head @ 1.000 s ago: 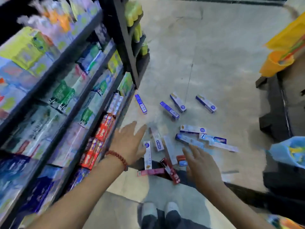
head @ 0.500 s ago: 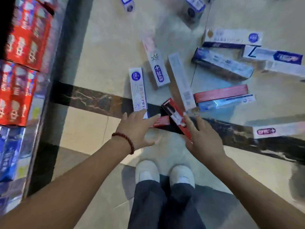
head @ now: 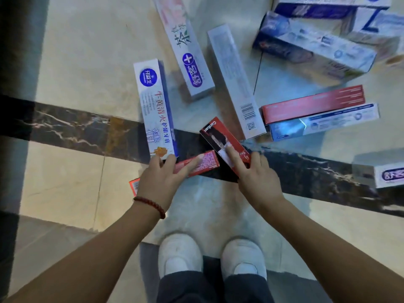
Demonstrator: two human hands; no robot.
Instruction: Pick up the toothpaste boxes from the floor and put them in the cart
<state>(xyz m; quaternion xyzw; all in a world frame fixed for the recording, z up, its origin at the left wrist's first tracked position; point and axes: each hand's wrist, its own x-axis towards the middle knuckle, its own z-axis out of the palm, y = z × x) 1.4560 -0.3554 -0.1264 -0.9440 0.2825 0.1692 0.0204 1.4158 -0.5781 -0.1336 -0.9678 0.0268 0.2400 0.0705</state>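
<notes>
The pink-red toothpaste box [head: 196, 163] lies flat on the floor [head: 72, 62] across the dark marble strip [head: 76, 127], its near end hidden under the left hand [head: 160, 182]. That hand rests on it with fingers extended; no closed grip is visible. The red-and-black box [head: 223, 142] lies tilted beside it, overlapping its far end. The right hand [head: 256, 178] presses it with the index finger straight, the other fingers curling at its edge.

The step in hand is judged to be the first pickup; no box is lifted yet. The next move calls for closing the fingers around each box and raising it. The cart is not in view.

The white box with red characters [head: 154, 106] touches the left fingertips. Further boxes [head: 314, 51] lie beyond, well apart. White shoes [head: 179, 254] stand just below the hands.
</notes>
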